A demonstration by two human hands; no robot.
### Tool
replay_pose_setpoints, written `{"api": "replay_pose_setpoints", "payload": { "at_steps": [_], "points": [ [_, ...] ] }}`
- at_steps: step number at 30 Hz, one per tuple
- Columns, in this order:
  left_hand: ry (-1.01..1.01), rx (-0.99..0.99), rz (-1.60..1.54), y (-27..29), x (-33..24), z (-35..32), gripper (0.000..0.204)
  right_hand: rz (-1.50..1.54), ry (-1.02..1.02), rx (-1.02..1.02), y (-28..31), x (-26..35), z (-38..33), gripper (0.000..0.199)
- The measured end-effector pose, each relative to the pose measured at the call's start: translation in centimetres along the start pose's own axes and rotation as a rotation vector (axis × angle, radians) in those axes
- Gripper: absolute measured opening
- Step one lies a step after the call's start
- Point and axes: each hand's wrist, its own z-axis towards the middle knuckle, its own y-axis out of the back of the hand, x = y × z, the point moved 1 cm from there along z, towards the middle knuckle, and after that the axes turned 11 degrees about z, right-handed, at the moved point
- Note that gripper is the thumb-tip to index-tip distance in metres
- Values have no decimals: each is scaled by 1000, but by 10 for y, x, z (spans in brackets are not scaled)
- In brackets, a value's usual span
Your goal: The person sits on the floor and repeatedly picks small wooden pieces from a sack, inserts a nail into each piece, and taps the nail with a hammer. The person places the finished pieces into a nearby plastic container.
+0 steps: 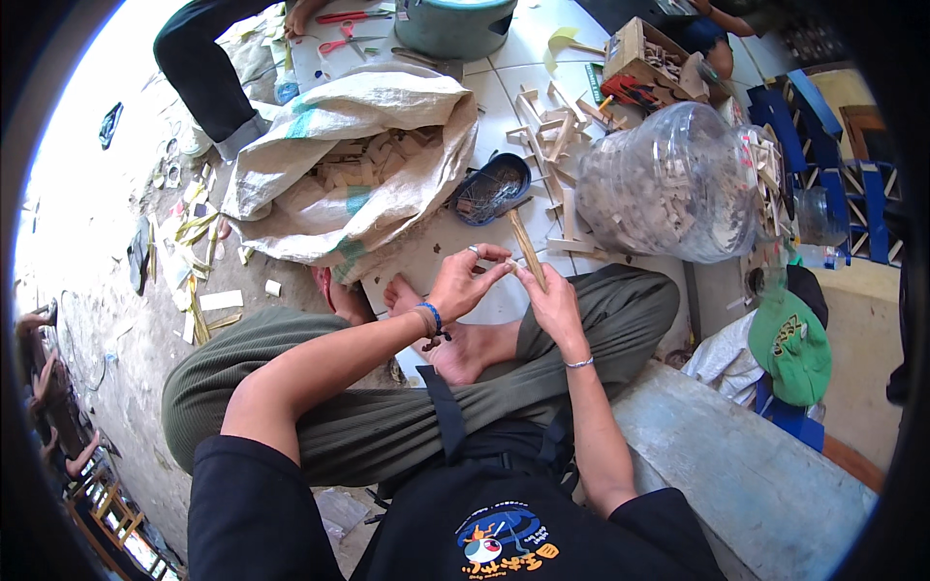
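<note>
Left hand point(463, 288): thumb and forefinger pinch a small pale piece point(511, 263), too small to identify, above the tiled floor point(494, 108).
Right hand point(555, 306): fingertips at that piece, palm around a wooden-handled tool point(526, 245).
Black shirt point(412, 537): colourful print, lettering around it.
Green cap point(790, 347): dark lettering, beyond the grey bench's point(746, 465) far edge.
Blue dish point(514, 163): thin metal bits, on the tiled floor.
Sack point(266, 189): wooden offcuts point(373, 160), across the tiled floor's left edge.

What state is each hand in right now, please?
Left hand: closed, apparently pinching a small pale piece, too small to identify.
Right hand: closed on a wooden-handled tool, close beside the left hand.
</note>
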Motion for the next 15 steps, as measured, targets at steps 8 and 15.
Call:
{"api": "replay_pose_setpoints", "payload": {
  "at_steps": [8,15],
  "points": [
    [40,21,-61,1,0,2,31,34,1,3,0,-4,5,43],
    [44,-6,-84,-2,2,4,30,84,27,-16,-2,-6,5,41]
  ]
}}
